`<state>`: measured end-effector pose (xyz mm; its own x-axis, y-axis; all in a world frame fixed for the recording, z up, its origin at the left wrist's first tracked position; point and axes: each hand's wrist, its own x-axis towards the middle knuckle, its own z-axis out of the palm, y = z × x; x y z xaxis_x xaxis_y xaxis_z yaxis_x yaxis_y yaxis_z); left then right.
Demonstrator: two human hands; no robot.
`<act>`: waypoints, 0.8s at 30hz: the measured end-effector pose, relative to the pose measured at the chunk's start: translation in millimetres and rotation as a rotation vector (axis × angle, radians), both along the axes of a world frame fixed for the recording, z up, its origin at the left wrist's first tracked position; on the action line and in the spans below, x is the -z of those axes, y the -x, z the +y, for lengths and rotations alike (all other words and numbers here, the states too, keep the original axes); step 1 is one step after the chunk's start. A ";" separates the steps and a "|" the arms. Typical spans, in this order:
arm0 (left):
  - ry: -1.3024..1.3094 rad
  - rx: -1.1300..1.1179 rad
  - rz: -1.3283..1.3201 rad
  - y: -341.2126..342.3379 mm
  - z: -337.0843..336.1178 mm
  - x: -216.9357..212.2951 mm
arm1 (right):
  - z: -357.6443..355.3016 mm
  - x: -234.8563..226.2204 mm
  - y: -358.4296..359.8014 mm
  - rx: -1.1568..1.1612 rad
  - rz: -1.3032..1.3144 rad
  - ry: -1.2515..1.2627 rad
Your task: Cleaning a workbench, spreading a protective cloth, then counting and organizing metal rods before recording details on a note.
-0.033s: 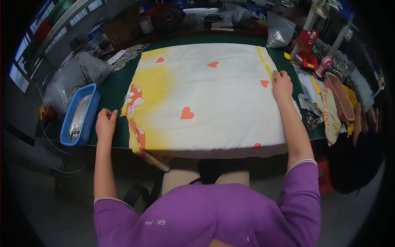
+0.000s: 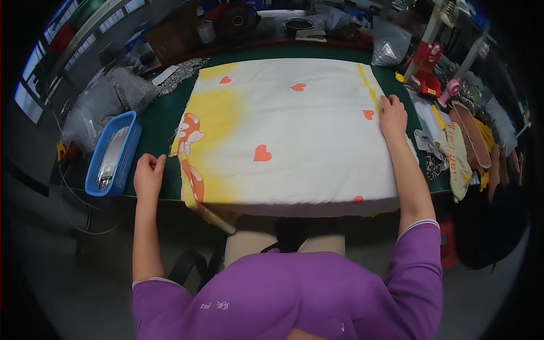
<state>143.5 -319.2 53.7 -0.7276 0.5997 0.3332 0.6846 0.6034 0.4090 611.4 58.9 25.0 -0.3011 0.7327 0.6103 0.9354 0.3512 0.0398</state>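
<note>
Broadly, a green table (image 2: pixel 158 129) spreads under everything, its edges bent by the lens. On it, in the middle, lies a big white cloth (image 2: pixel 309 130), with yellow shading and an orange-and-white print along its left side; its front edge hangs over the near side of the table, and its front left corner droops lower. Clear plastic bags (image 2: pixel 93 116) sit at the far left, and near them a blue basket (image 2: pixel 130 154) holds slim metallic rods (image 2: pixel 112 156). Across on the right rest a pinkish-brown case (image 2: pixel 471 137), a pale yellow fabric piece (image 2: pixel 458 164) and a red device (image 2: pixel 426 71).

The right hand (image 2: pixel 394 117) rests on the cloth's right edge with fingers bent; I cannot tell whether it pinches the fabric. The left hand (image 2: pixel 148 177) is between basket and cloth, fingers curled and thumb raised near them; whether anything is held there, I cannot tell.

Smaller are a pink fan (image 2: pixel 453 86) beside the red device and the cloth's coral hearts (image 2: pixel 262 153).
</note>
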 end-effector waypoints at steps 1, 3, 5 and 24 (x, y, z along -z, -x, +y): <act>-0.018 0.022 -0.073 -28.2 -14.9 -5.7 | -1.7 -3.5 3.6 -0.037 -0.035 -0.064; 0.085 0.082 -0.160 -76.9 -44.8 -1.5 | -22.7 -21.0 23.5 -0.074 0.048 0.049; 0.161 0.072 -0.135 -101.9 -59.6 20.1 | -56.1 -39.4 30.1 -0.192 0.171 0.181; -0.999 -0.407 -0.702 5.8 -139.8 131.6 | -155.6 -7.8 13.9 -0.224 0.110 0.460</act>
<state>137.7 -459.0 -77.9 -0.9998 0.0071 -0.0198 -0.0202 -0.0582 0.9981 597.5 -96.7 32.8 -0.4336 0.8573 0.2776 0.8254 0.5014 -0.2593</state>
